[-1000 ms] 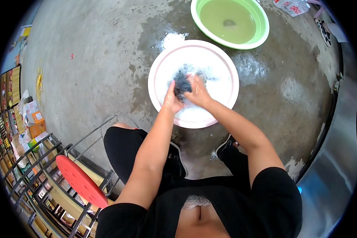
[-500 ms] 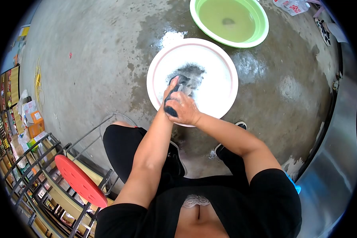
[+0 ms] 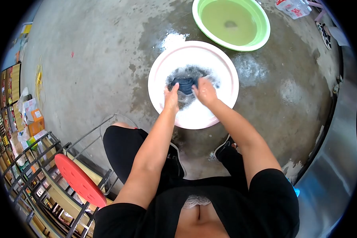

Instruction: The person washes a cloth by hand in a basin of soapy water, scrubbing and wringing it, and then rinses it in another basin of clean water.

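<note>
A dark wet cloth (image 3: 183, 85) is stretched between my two hands over a white basin with a pink rim (image 3: 154, 71). My left hand (image 3: 171, 98) grips the cloth's left end, thumb on top. At its right end my right hand (image 3: 204, 91) is closed on the cloth, slightly blurred. White suds (image 3: 194, 115) fill the basin, and dark fabric shows through them behind the cloth. How much of the fabric lies under the foam is hidden.
A green basin (image 3: 265, 33) of murky water stands beyond on the wet floor. Plastic bottles (image 3: 292, 8) and another person's shoe (image 3: 324, 35) are at the upper right. A red stool (image 3: 80, 180) and metal racks (image 3: 31, 162) stand at the left.
My hands were pressed together around the cloth near the basin's left side. Now they are apart, the right one further right, with the cloth spread between them.
</note>
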`<action>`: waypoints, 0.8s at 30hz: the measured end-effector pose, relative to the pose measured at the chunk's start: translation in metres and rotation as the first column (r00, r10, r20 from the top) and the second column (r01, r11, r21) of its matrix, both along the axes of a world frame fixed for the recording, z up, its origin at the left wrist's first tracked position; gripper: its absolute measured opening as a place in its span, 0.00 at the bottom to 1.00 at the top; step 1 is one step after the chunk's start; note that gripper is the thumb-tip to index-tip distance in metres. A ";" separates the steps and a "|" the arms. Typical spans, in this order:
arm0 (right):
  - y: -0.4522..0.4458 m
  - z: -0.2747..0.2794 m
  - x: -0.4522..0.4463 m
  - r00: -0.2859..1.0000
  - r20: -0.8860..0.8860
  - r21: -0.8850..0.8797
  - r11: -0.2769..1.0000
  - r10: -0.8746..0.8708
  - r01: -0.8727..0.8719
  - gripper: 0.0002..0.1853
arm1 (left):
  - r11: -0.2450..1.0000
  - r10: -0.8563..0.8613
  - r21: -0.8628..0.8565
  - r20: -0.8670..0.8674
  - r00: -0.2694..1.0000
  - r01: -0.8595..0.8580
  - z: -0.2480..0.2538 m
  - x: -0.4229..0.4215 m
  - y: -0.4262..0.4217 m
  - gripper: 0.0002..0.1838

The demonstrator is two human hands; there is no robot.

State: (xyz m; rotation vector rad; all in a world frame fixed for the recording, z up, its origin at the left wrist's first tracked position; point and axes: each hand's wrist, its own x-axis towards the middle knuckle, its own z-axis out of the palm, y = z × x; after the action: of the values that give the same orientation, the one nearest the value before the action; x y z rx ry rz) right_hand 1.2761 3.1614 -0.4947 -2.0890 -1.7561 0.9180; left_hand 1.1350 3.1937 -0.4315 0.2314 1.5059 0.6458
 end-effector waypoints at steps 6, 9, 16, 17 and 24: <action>0.024 -0.018 0.010 0.931 -0.292 -0.188 0.968 -0.219 0.168 0.21 | 0.999 -0.040 0.037 0.086 0.996 0.037 0.014 0.000 0.006 0.39; 0.020 0.084 -0.019 0.710 -0.704 0.159 0.966 -0.035 0.205 0.25 | 0.994 0.096 -0.087 0.373 0.923 -0.068 -0.001 -0.008 0.023 0.30; -0.022 0.140 -0.081 0.702 -0.679 0.351 0.935 0.218 0.050 0.22 | 0.996 0.064 -0.089 0.723 0.688 0.001 -0.013 -0.027 0.031 0.17; -0.024 0.134 -0.083 0.762 -0.594 0.418 0.908 0.258 0.017 0.18 | 1.000 0.020 -0.022 0.702 0.712 -0.006 -0.017 -0.029 0.027 0.16; -0.009 0.075 -0.071 0.967 -0.147 0.609 0.789 0.210 -0.079 0.06 | 1.000 0.027 -0.009 0.678 0.734 -0.028 -0.033 -0.026 0.003 0.16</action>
State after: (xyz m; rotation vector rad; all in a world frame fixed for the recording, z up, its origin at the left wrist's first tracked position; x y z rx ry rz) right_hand 1.2050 3.1524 -0.4193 -1.4136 -1.8052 0.4866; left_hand 1.1087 3.1967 -0.4641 -0.0379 0.7917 0.6600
